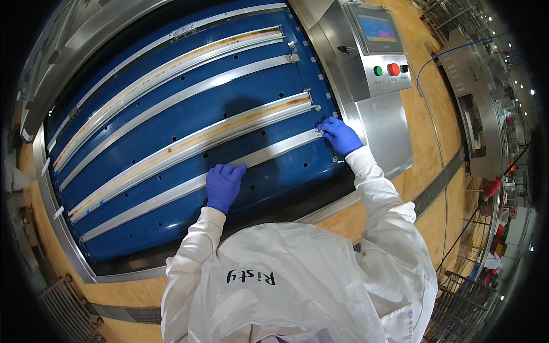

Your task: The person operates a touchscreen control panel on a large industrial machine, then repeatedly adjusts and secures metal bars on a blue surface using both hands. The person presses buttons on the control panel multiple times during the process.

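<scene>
A long, flat metal bar (277, 150) lies across a blue conveyor belt (154, 228), nearest to me. My left hand (225, 186), in a purple glove, is on the bar near its middle, fingers curled over it. At the bar's right end, my gloved right hand (341, 136) pinches a small metal fastener (319, 132). Its fingertips partly cover that fastener. Just beyond lies a wider metal rail (229, 127) with a brown-stained strip along it. Farther off are another flat bar (200, 86) and a second stained rail (194, 54).
Right of the belt stands a steel control box with a screen (376, 28), a green button (377, 71) and a red button (393, 69). A steel frame (63, 240) edges the belt. Wire racks (71, 311) and a drain grate (437, 183) are on the tan floor (131, 294).
</scene>
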A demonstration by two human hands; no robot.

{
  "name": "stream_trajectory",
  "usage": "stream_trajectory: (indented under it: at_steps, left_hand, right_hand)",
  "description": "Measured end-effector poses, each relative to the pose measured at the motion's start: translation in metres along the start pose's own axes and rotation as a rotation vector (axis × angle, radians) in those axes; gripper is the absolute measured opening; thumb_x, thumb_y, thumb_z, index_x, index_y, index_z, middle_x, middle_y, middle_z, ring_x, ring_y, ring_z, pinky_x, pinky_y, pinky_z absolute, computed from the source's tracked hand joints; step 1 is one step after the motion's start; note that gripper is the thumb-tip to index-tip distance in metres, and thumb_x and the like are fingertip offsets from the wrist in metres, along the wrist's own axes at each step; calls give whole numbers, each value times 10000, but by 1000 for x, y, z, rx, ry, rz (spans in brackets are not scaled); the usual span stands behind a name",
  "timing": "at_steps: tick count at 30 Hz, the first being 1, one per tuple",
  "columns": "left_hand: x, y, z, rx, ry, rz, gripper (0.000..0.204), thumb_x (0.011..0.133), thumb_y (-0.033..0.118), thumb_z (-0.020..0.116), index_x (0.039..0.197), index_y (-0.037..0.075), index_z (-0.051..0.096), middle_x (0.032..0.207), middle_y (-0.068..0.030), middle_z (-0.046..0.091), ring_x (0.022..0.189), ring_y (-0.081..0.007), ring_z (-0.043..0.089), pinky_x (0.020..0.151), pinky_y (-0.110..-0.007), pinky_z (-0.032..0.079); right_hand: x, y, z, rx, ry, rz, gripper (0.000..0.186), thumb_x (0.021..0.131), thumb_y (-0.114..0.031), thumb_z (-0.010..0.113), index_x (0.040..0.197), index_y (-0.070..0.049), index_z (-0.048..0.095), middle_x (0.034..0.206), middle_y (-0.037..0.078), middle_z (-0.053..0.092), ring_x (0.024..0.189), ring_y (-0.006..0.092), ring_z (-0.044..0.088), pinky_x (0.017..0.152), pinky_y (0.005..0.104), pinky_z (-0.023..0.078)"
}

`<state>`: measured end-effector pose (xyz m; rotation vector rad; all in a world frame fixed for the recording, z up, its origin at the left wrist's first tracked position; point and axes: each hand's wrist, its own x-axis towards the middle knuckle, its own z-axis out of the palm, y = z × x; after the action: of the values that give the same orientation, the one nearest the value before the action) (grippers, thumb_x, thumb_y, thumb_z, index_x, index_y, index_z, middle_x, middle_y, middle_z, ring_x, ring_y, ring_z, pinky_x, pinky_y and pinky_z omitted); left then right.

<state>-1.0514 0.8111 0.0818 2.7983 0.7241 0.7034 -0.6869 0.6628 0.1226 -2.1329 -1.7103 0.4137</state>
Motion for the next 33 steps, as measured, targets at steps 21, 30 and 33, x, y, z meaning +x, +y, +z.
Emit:
stream_trajectory:
  at_steps: [21, 30, 33]
  left_hand:
    - [-12, -3, 6, 30, -76, -29, 240, 874, 186, 572, 1089, 240, 664, 943, 4, 625, 895, -217, 594, 748, -361, 493]
    - [-10, -3, 2, 45, -111, -25, 241, 888, 195, 554, 1106, 234, 649, 977, -7, 624, 918, -213, 587, 764, -358, 484]
    - [-9, -2, 0, 42, -110, -12, 237, 891, 202, 552, 1107, 232, 645, 975, -8, 622, 918, -211, 586, 766, -362, 480]
  right_hand:
    - [24, 10, 35, -229, -97, 495, 357, 936, -370, 520, 999, -93, 735, 956, 177, 711, 854, 352, 681, 765, 423, 533]
    - [12, -7, 12, -115, 91, 423, 357, 810, -368, 766, 857, -26, 673, 805, 129, 681, 735, 270, 655, 717, 398, 505]
    - [9, -8, 10, -306, 81, 270, 272, 848, -354, 712, 924, -93, 690, 885, 121, 689, 788, 310, 672, 734, 412, 520]
